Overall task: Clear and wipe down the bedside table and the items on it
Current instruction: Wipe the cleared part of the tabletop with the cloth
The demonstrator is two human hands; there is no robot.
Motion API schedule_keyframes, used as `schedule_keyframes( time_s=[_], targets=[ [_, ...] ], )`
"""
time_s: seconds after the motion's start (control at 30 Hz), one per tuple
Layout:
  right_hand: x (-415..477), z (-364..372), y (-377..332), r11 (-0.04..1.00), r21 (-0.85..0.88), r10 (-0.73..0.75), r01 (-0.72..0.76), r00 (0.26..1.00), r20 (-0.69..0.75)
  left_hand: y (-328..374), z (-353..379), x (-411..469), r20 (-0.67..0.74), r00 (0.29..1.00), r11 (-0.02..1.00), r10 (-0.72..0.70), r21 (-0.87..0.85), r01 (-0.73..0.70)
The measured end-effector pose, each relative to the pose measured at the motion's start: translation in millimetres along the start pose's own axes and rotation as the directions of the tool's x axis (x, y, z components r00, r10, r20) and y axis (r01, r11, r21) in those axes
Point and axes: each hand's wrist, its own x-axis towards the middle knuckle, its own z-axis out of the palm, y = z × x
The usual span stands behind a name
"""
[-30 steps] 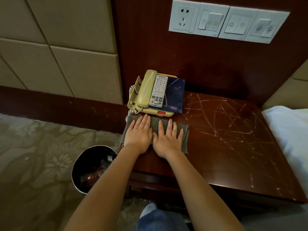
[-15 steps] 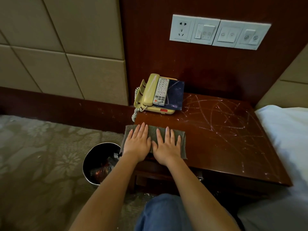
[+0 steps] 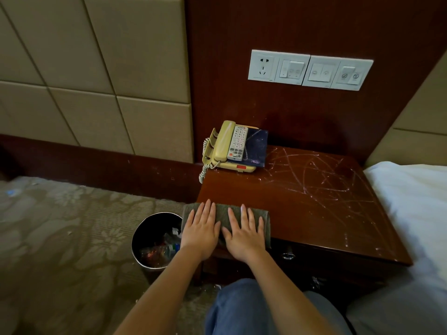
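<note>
A dark wooden bedside table (image 3: 314, 213) is streaked with white dusty marks on its right part. A grey cloth (image 3: 223, 215) lies at the table's front left edge. My left hand (image 3: 200, 230) and my right hand (image 3: 244, 234) press flat on it side by side, fingers straight. At the back left corner a yellow telephone (image 3: 221, 146) carries a white remote control (image 3: 238, 143) and a dark blue pad (image 3: 256, 148).
A round black bin (image 3: 145, 240) holding rubbish stands on the patterned carpet left of the table. White bedding (image 3: 411, 197) borders the table on the right. A switch and socket panel (image 3: 309, 70) is on the wooden wall behind. My knee in jeans (image 3: 242, 308) is below.
Both hands have drawn the cloth back from beside the telephone to the table's front edge, leaving a wiped strip on the left side.
</note>
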Motion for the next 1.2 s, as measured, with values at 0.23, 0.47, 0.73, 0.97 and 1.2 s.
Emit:
schedule_keyframes(
  time_s=[0.23, 0.47, 0.73, 0.97, 1.2],
  targets=[
    [16, -9, 4, 1.0, 0.013, -0.014, 0.014, 0.999, 0.031, -3, -1, 14, 0.013, 1.0, 1.0, -0.003, -0.003, 0.003],
    [46, -18, 5, 1.0, 0.025, 0.001, -0.001, 1.0, -0.005, -4, -4, 50, 0.003, 1.0, 1.0, 0.006, 0.017, -0.006],
    [95, -32, 7, 1.0, 0.018, 0.026, -0.025, 0.998, -0.054, -10, -4, 106, -0.016, 1.0, 1.0, 0.01, -0.016, -0.01],
    [118, -38, 7, 0.999, 0.009, 0.038, -0.037, 0.997, -0.071, -12, -5, 131, -0.001, 1.0, 0.998, 0.012, -0.066, -0.012],
    [108, -33, 12, 1.0, 0.005, 0.001, -0.001, 0.996, -0.087, -10, -6, 120, 0.022, 1.0, 1.0, 0.014, 0.016, -0.014]
  ],
)
